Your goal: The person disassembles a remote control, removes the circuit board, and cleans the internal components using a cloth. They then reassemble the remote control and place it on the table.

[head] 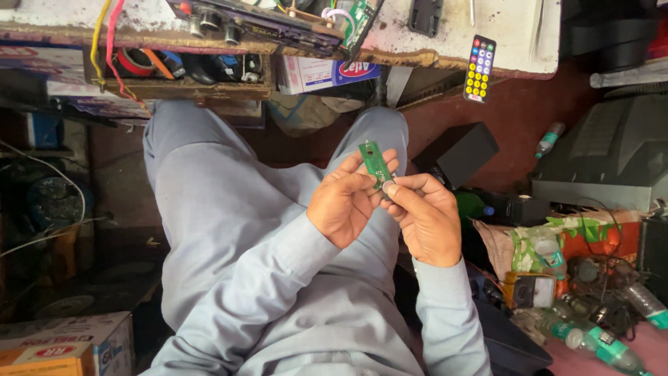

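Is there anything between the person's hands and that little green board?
No. Both hands already touch it: the left hand holds the small green circuit board from behind, and the right hand pinches a small round silver part at its lower end. Nothing lies between fingers and board.

Lighting: daylight is being cast from above onto the pale, scuffed worktop, which is being washed out toward glare. The grey trousered lap is being evenly lit. Shadows: the floor area at the left edge is being left dim and murky. Sharpness: the small green circuit board is being rendered fairly crisp; corners are being stretched and softened by wide-angle distortion.
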